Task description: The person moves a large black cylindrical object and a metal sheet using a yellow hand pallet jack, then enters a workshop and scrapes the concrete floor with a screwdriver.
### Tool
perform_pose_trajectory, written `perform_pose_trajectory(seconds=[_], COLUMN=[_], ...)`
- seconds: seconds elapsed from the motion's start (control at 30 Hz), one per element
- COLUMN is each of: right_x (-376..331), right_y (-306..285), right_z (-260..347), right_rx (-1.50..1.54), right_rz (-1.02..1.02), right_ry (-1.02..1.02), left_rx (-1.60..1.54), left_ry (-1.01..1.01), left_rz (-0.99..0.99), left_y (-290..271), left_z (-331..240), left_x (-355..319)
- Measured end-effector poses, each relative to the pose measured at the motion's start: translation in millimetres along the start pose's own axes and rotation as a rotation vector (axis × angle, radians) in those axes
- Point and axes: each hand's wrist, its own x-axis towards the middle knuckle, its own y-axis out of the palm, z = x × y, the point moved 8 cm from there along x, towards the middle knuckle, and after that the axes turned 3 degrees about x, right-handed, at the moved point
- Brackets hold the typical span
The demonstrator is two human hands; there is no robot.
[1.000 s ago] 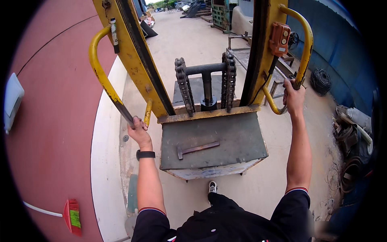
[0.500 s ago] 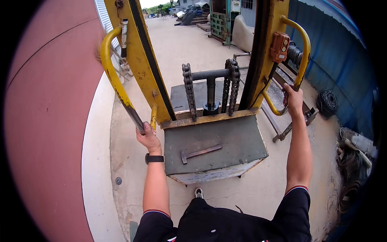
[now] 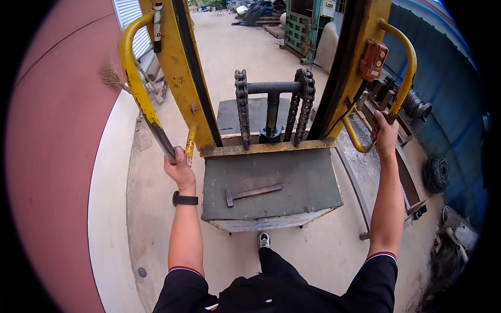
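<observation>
Left hand (image 3: 180,168) is gripping the worn lower end of the left yellow handle (image 3: 136,94); right hand (image 3: 386,136) is holding the right yellow handle (image 3: 410,68), fingers (image 3: 374,133) wrapping around each. Both handles are projecting from the yellow mast (image 3: 180,73). Hammer (image 3: 253,193) is lying on the dark-topped box (image 3: 292,169); orange control box (image 3: 373,58) is sitting above the right hand.

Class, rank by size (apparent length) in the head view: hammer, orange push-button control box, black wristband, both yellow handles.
1. Left yellow handle, right yellow handle: too alike to rank
2. Hammer
3. Orange push-button control box
4. Black wristband
</observation>
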Motion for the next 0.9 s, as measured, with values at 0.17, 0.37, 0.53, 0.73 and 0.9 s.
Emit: perform_pose_trajectory(seconds=[0.17,0.37,0.53,0.73,0.9], right_x=[24.2,56.3,93.2,63.0,88.9], right_y=[19.9,43.6,55.9,99.1,133.4], right_z=[-17.2,-46.3,-34.3,-54.0,-42.8], right_rx=[-0.132,-0.191,-0.163,-0.127,-0.174], right_rz=[-0.147,-0.152,-0.198,-0.233,-0.268], right_ry=[-0.007,0.003,-0.080,-0.054,-0.080], left_rx=[-0.027,-0.015,-0.049,-0.027,-0.015], left_ry=[0.007,0.018,0.073,0.006,-0.031], left_rz=[-0.027,-0.068,-0.130,0.000,0.024], left_y=[4.4,15.0,40.4,2.7,4.9], left_z=[34.8,61.1,64.6,92.3,95.5], left_x=[22.8,51.0,64.5,109.5,137.2])
